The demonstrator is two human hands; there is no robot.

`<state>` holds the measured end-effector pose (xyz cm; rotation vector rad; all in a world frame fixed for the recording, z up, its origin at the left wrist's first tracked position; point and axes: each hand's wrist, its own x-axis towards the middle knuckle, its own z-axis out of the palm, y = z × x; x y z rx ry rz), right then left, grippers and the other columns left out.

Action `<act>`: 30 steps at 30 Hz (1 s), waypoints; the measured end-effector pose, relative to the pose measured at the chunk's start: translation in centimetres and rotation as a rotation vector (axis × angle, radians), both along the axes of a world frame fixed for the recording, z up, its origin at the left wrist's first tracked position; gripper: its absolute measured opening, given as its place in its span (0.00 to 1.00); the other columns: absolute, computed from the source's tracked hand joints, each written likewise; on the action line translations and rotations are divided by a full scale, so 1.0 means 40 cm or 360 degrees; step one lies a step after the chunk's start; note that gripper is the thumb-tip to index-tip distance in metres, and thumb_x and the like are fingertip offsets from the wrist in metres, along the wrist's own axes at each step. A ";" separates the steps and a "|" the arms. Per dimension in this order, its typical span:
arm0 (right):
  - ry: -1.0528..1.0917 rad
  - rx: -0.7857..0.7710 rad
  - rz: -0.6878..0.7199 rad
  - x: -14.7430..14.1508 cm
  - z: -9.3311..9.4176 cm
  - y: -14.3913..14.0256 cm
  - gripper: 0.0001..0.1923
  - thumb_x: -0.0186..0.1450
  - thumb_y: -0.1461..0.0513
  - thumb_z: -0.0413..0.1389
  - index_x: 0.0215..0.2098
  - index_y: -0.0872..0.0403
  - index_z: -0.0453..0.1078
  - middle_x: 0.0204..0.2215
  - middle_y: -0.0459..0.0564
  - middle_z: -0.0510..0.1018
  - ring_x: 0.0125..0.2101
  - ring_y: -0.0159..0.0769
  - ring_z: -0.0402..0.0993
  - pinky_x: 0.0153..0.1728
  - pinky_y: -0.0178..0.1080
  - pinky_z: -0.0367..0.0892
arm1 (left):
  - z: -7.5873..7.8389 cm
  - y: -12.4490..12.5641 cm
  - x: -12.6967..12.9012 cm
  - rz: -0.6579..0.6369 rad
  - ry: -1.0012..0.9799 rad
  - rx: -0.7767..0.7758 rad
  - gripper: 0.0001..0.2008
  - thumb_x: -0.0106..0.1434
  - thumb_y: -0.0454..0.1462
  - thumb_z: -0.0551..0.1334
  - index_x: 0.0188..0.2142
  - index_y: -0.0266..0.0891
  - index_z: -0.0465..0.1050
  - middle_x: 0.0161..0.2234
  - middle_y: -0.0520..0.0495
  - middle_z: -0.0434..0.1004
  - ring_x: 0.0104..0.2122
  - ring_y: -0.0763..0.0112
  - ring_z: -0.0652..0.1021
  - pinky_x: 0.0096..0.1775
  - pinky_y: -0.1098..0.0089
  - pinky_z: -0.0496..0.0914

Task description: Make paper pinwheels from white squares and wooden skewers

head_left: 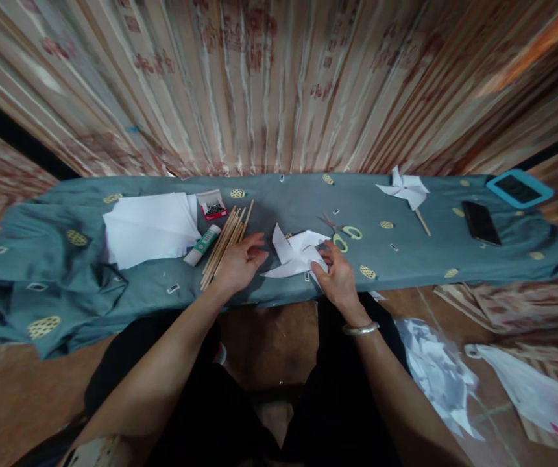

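Observation:
A white paper pinwheel [297, 251] with no stick lies on the cloth between my hands. My right hand [338, 275] grips its right edge between thumb and fingers. Just left of the pinwheel is my left hand [244, 261], its fingers apart and nothing seen in them. Beneath and beside that hand lies a bundle of thin wooden sticks [225, 243]. Green-handled scissors [342, 235] rest behind my right hand. Left of the sticks are a glue stick [203, 244] and a small red box [212, 206] of dark little pins or tacks.
White paper sheets [150, 227] are stacked at the left. Toward the right lie a pinwheel on a stick [405, 189], a dark phone [481, 222] and a blue-framed device [520, 189]. A curtain [269, 84] hangs behind. A bag of paper scraps [437, 370] is on the floor.

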<state>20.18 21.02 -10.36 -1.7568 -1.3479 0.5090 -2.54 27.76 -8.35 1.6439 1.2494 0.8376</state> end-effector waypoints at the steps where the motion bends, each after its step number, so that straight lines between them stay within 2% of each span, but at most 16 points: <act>1: 0.0088 0.0025 0.0009 -0.003 -0.006 0.011 0.31 0.57 0.58 0.57 0.58 0.57 0.63 0.41 0.57 0.81 0.39 0.46 0.78 0.45 0.50 0.72 | -0.001 -0.004 0.003 0.0004 -0.0037 -0.0022 0.25 0.58 0.37 0.64 0.56 0.38 0.70 0.48 0.38 0.79 0.37 0.62 0.81 0.43 0.58 0.76; 7: 0.0768 0.0120 0.0081 -0.022 -0.032 0.090 0.27 0.54 0.57 0.60 0.51 0.54 0.66 0.36 0.52 0.82 0.37 0.43 0.79 0.44 0.47 0.72 | -0.007 -0.007 0.030 0.0155 -0.0589 -0.0309 0.42 0.56 0.34 0.65 0.67 0.39 0.48 0.56 0.33 0.72 0.45 0.62 0.81 0.50 0.57 0.73; 10: 0.0989 0.0112 0.0058 -0.033 -0.026 0.116 0.28 0.51 0.57 0.63 0.49 0.54 0.68 0.36 0.52 0.82 0.38 0.44 0.80 0.45 0.49 0.72 | -0.008 -0.002 0.033 0.0289 -0.0776 -0.0368 0.45 0.54 0.33 0.67 0.67 0.44 0.46 0.62 0.35 0.65 0.51 0.61 0.78 0.53 0.57 0.72; 13: 0.1195 0.0108 -0.0020 -0.043 -0.016 0.118 0.29 0.49 0.57 0.65 0.48 0.53 0.69 0.37 0.51 0.83 0.38 0.44 0.80 0.45 0.50 0.72 | -0.002 -0.003 0.029 0.0377 -0.0967 -0.0474 0.43 0.55 0.34 0.68 0.66 0.49 0.49 0.63 0.39 0.63 0.54 0.62 0.75 0.54 0.58 0.72; 17: 0.1424 0.0102 -0.0067 -0.047 -0.008 0.102 0.27 0.49 0.58 0.67 0.47 0.52 0.70 0.40 0.52 0.83 0.37 0.45 0.81 0.42 0.49 0.74 | 0.013 -0.007 0.037 0.0349 -0.1182 -0.0765 0.38 0.57 0.35 0.66 0.65 0.42 0.52 0.50 0.40 0.76 0.49 0.64 0.79 0.54 0.59 0.72; 20: 0.1496 0.0079 -0.0019 -0.044 0.000 0.096 0.27 0.49 0.58 0.67 0.47 0.51 0.71 0.40 0.52 0.84 0.38 0.46 0.81 0.42 0.50 0.74 | 0.022 -0.008 0.055 0.0265 -0.1197 -0.0848 0.35 0.53 0.35 0.69 0.60 0.39 0.61 0.44 0.43 0.80 0.45 0.64 0.80 0.52 0.61 0.72; 23: 0.1466 0.0054 0.0066 -0.041 0.011 0.091 0.27 0.50 0.58 0.67 0.49 0.51 0.71 0.42 0.52 0.83 0.41 0.46 0.80 0.45 0.51 0.73 | 0.023 -0.006 0.073 0.0108 -0.1164 -0.0859 0.27 0.46 0.37 0.73 0.47 0.36 0.72 0.41 0.43 0.82 0.41 0.61 0.81 0.48 0.60 0.74; 25: 0.1399 0.0041 0.0186 -0.038 0.018 0.085 0.29 0.52 0.56 0.66 0.51 0.50 0.69 0.45 0.53 0.82 0.43 0.46 0.79 0.48 0.52 0.72 | 0.020 -0.003 0.079 0.0100 -0.1095 -0.0829 0.23 0.43 0.38 0.74 0.40 0.34 0.75 0.39 0.43 0.83 0.39 0.60 0.82 0.47 0.60 0.74; 30: 0.1349 -0.0090 0.0506 -0.026 0.043 0.073 0.35 0.52 0.49 0.66 0.55 0.50 0.67 0.48 0.54 0.80 0.47 0.49 0.77 0.51 0.52 0.70 | 0.013 0.004 0.070 0.0096 -0.0847 -0.0616 0.21 0.43 0.37 0.73 0.39 0.36 0.77 0.38 0.45 0.84 0.40 0.58 0.81 0.50 0.55 0.72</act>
